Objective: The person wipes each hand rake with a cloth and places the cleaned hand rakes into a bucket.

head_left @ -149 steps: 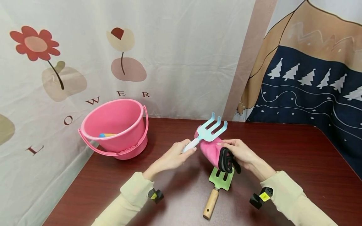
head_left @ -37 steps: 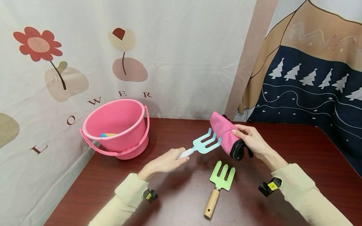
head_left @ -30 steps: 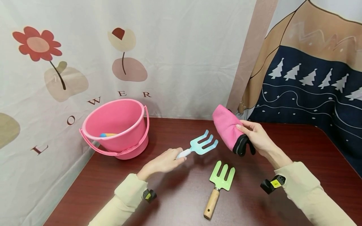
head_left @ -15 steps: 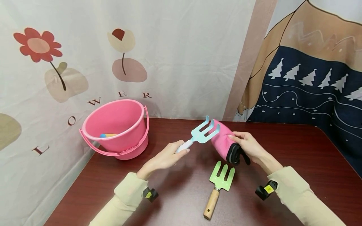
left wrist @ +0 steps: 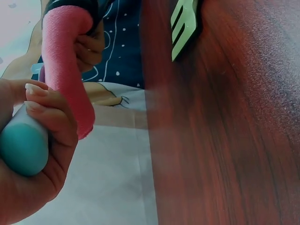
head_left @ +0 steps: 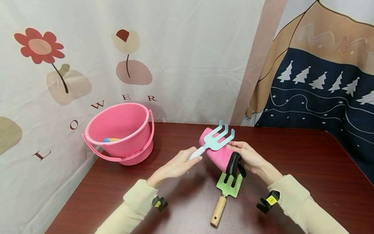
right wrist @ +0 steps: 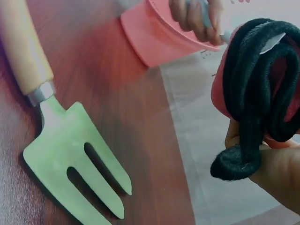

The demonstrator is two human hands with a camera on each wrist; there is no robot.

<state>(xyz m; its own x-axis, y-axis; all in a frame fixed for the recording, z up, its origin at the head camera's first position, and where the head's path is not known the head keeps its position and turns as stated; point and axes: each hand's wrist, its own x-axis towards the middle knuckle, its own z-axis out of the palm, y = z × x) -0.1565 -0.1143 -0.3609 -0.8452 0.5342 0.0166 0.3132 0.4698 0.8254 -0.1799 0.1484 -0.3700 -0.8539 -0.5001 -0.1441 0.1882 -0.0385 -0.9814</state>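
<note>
In the head view my left hand [head_left: 179,163] grips the pale handle of a light-blue hand rake [head_left: 214,140], its bent tines up. The rake head overlaps a rolled pink cloth with black edging [head_left: 218,160], which my right hand [head_left: 248,156] pinches from the right side. The left wrist view shows the handle's teal end [left wrist: 24,149] inside the curled left fingers. In the right wrist view the roll's folded black edge [right wrist: 248,79] faces the camera, a white tag in it. Below the cloth lies a green hand fork with a wooden handle [head_left: 219,208], its tine tips partly hidden.
A pink bucket [head_left: 140,139] with its handle hanging down stands on the left of the dark red table [head_left: 306,162]; a blue and yellow object [head_left: 111,140] is inside. Printed curtains [head_left: 187,65] hang behind the table's far edge.
Over the last second the pink cloth has come left and down in my right hand, back behind the rake. My left hand has raised the rake slightly and moved right. The green fork stays put.
</note>
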